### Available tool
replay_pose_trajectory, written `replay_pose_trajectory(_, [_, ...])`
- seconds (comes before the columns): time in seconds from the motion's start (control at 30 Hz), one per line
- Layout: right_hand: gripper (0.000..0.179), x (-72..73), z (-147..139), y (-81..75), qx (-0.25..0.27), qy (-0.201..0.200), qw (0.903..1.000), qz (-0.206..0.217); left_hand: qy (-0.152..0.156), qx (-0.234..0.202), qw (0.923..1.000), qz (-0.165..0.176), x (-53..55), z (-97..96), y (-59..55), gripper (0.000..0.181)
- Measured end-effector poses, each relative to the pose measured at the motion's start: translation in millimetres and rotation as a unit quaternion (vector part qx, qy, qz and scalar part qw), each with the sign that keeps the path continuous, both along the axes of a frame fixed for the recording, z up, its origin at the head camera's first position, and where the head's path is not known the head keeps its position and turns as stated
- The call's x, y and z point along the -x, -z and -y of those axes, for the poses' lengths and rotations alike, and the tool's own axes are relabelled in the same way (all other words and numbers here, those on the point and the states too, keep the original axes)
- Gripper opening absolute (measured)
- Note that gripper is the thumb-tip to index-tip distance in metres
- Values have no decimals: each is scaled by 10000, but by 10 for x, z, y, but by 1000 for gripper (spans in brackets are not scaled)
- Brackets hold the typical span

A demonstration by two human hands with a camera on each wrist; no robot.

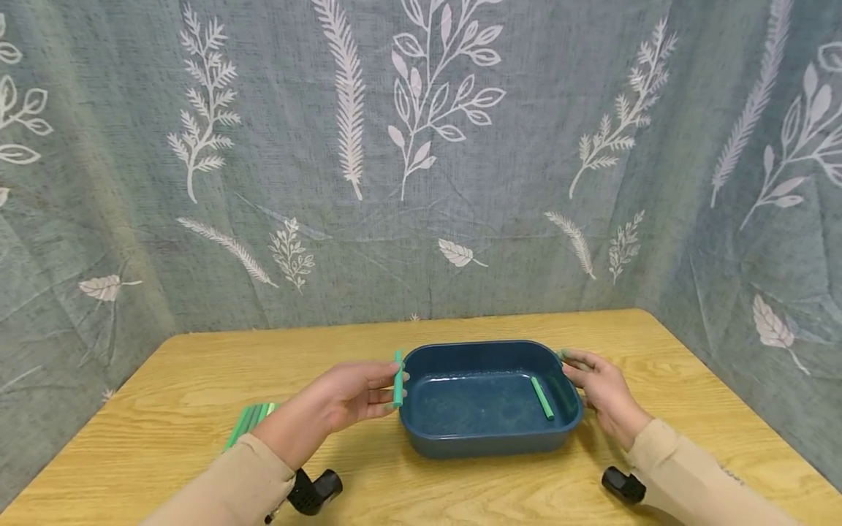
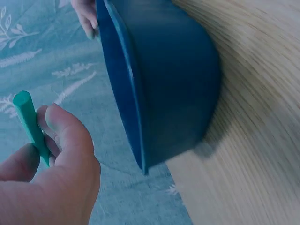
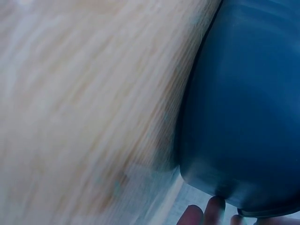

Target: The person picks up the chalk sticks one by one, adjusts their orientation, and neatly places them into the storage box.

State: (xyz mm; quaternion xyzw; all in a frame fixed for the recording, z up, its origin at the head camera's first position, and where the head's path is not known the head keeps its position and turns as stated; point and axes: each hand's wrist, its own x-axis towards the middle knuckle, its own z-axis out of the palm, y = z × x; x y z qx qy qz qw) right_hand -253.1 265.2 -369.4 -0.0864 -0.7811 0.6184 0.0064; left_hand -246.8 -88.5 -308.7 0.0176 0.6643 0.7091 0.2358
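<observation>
In my left hand (image 1: 355, 394) I hold a green chalk stick (image 1: 397, 380), pinched between thumb and fingers just off the left rim of a dark blue tub (image 1: 483, 446). The left wrist view shows that chalk stick (image 2: 29, 117) apart from the tub wall (image 2: 173, 79). A second green chalk stick (image 1: 542, 398) lies inside the tub at its right end. My right hand (image 1: 601, 387) touches the tub's right end with loosely extended fingers. In the right wrist view the fingertips (image 3: 214, 208) are against the tub's outside. Several fingertips look green.
Several green sticks (image 1: 248, 420) lie side by side on the wooden table (image 1: 355, 467), partly behind my left forearm. A patterned cloth (image 1: 421, 277) hangs behind the table and along its sides. A black wrist camera (image 1: 316, 491) sits under each wrist.
</observation>
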Motion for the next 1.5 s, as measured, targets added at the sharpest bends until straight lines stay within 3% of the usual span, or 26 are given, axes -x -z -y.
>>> replay_pose_trajectory(0.13, [49, -8, -33, -19, -9, -15, 10000, -52, 7, 55, 10000, -52, 27, -176, -56, 34])
replay_pose_trajectory(0.37, [46, -28, -51, 16, -85, 155, 9998, -4, 285, 190, 9994, -99, 54, -378, -45, 34])
replay_pose_trajectory(0.7, [46, 25, 12, 6, -7, 183, 9998, -61, 214, 388, 9990, 46, 169, -608, -183, 40])
replay_pose_trajectory(1.1, [46, 3, 6, 14, -68, 145, 9998, -129, 68, 389, 9992, 34, 325, -892, -128, 35])
replay_pose_trajectory(1.33, [45, 14, 0, 23, -95, 106, 9999, -78, 229, 607, 9979, 54, 431, -1026, -118, 34])
replay_pose_trajectory(1.5, [46, 26, -6, 6, -63, 137, 9998, -126, 496, 742, 9957, 253, 560, -1175, -131, 34])
